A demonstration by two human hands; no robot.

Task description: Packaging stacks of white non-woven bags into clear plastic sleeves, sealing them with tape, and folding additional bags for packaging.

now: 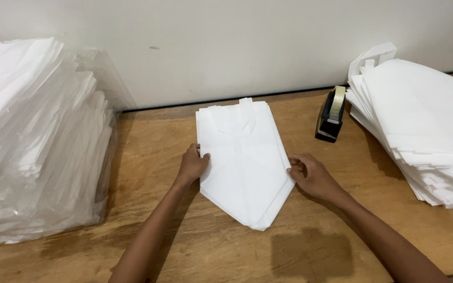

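Note:
A small stack of folded white fabric bags (243, 157) lies in the middle of the wooden table (158, 152), its near end folded to a point and handles at the far end. My left hand (192, 165) pinches the stack's left edge with its fingers closed on the fabric. At the right edge my right hand (310, 175) grips the folded fabric the same way. Both forearms reach in from the bottom of the view.
A tall pile of white bags wrapped in clear plastic (32, 136) fills the left side. Another stack of white bags (420, 120) sits at the right. A black tape dispenser (331, 115) stands between it and the middle stack, near the white wall.

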